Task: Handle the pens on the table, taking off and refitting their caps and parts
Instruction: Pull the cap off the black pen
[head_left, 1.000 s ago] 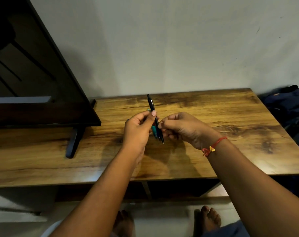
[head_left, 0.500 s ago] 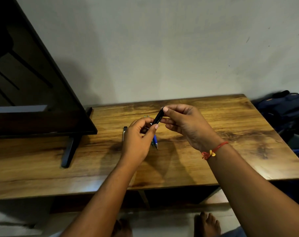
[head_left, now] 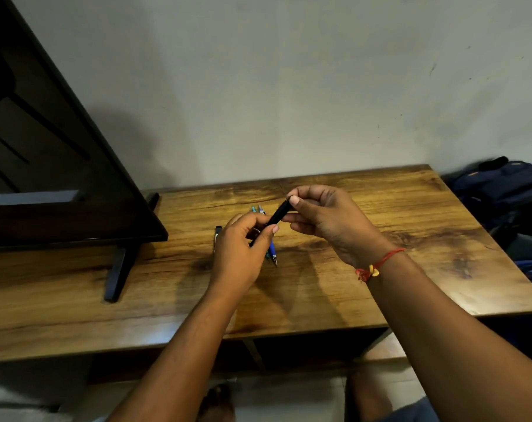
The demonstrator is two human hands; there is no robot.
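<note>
Hands, two and bare, meet just above the middle of a wooden desk, sharing one black pen. The pen is lifted clear of the wood. Its long axis runs from about 7 o'clock, low and toward the person, up to 1 o'clock, toward the wall.

The left hand is at the 7 o'clock end, fingers and thumb curled round the lower barrel. The right hand is at the 1 o'clock end, thumb and fingertips pinching the upper tip. Any pulling apart or pushing together would likely travel along that slanted line, with the right hand nearer the end that would come off.

Below the hands, two more pens lie side by side on the desk, a blue pen and a teal pen, both partly hidden. One dark piece lies at 9 o'clock from the left hand; I cannot tell if it is a pen or a cap.

One television stands at the desk's 9 o'clock side, and one backpack sits beyond its 3 o'clock edge. One red thread bracelet circles the right wrist.
</note>
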